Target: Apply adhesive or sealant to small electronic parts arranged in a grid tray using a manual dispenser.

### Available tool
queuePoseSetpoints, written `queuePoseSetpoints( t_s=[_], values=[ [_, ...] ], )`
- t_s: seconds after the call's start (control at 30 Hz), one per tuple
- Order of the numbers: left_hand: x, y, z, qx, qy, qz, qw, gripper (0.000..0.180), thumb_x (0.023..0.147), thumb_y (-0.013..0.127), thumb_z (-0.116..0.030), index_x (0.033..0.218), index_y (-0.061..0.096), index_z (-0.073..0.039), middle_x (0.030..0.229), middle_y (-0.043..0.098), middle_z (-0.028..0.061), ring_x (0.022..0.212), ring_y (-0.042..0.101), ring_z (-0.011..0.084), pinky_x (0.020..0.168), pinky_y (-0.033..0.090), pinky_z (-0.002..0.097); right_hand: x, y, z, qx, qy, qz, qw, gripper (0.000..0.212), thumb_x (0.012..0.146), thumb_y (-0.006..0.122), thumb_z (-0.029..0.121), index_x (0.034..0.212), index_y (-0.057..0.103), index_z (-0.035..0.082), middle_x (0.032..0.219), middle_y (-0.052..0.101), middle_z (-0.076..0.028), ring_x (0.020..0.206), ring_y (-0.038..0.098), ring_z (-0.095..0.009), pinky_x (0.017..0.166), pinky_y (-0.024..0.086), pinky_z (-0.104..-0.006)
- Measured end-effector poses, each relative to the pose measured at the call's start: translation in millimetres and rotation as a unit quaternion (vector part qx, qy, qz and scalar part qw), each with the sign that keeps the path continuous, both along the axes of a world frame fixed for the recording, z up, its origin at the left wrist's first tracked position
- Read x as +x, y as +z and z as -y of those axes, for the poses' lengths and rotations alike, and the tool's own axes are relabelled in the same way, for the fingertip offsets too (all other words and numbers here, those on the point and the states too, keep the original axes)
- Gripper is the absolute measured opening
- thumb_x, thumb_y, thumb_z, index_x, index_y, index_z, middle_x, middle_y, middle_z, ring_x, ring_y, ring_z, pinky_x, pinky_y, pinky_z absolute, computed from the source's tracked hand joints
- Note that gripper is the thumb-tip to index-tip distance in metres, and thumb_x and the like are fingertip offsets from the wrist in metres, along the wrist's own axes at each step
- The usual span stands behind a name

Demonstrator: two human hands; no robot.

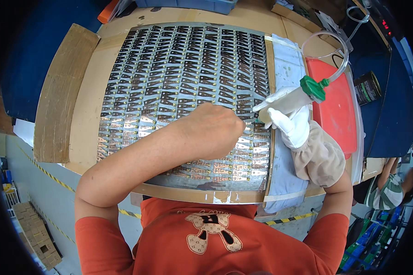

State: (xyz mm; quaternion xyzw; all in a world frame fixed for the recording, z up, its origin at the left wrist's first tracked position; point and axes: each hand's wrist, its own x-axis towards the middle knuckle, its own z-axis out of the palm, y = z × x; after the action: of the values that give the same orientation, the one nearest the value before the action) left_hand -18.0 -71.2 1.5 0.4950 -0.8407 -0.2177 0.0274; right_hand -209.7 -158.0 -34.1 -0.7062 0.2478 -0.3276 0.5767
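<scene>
A metal sheet (202,183) lies flat before me, covered with rows of small dark tapered metal pieces (188,91), each row dotted with brass-coloured spots. My right hand (287,120), in a white glove and a beige sleeve cover, is closed around a dispensing syringe (287,101). The syringe tilts, its tip low over the sheet's right part, and a green cap (313,88) joins it to a clear tube (343,59). My bare left hand (211,130) is closed just left of the tip, over the pieces. Its fingertips are turned down and hidden, so what they hold cannot be made out.
A blue cloth (287,188) runs along the sheet's right side, beside a red lid (335,110). A dark can (368,88) stands farther right. A wooden board (62,91) borders the left, and a blue bin (192,5) sits at the back. Another person (385,190) is at far right.
</scene>
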Motion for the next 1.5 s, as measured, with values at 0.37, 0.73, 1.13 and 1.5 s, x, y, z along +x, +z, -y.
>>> queuePoseSetpoints(
  t_s=[0.37,0.73,1.13,1.5],
  values=[
    [-0.9,-2.2,1.7,-0.005,-0.004,-0.002,1.000,0.031,0.074,0.047,-0.006,0.100,0.059,0.005,0.065,0.060,0.0210,0.064,0.062,0.0328,0.063,0.049,0.0432,1.6,-1.0,-0.1,0.021,-0.013,0.000,1.000,0.029,0.075,0.062,0.011,0.097,0.046,0.002,0.086,0.062,-0.020,0.066,0.060,-0.018,0.048,0.047,-0.0219],
    [-2.4,0.5,2.5,0.007,-0.007,0.026,1.000,0.032,0.075,0.046,-0.006,0.102,0.059,0.005,0.066,0.060,0.0209,0.065,0.062,0.0329,0.064,0.049,0.0430,-2.2,3.6,-0.2,0.058,0.004,-0.006,0.998,0.022,0.077,0.062,0.005,0.095,0.049,0.003,0.087,0.062,-0.010,0.083,0.060,-0.016,0.072,0.047,-0.0296],
    [-2.3,0.2,2.5,0.007,-0.006,0.015,1.000,0.034,0.075,0.045,-0.007,0.104,0.059,0.004,0.066,0.061,0.0214,0.064,0.062,0.0334,0.062,0.049,0.0434,-2.4,2.4,-0.1,0.058,0.013,0.003,0.998,0.023,0.077,0.062,0.005,0.096,0.049,0.002,0.087,0.063,-0.010,0.084,0.059,-0.016,0.073,0.047,-0.0289],
    [-1.5,-1.0,1.9,-0.002,-0.006,0.015,1.000,0.034,0.075,0.046,-0.007,0.105,0.059,0.004,0.065,0.061,0.0210,0.063,0.062,0.0320,0.061,0.049,0.0425,-2.4,1.5,1.8,0.026,0.011,-0.011,1.000,0.027,0.076,0.061,0.009,0.098,0.047,0.003,0.088,0.062,-0.019,0.073,0.061,-0.020,0.050,0.048,-0.0231]
  ],
)
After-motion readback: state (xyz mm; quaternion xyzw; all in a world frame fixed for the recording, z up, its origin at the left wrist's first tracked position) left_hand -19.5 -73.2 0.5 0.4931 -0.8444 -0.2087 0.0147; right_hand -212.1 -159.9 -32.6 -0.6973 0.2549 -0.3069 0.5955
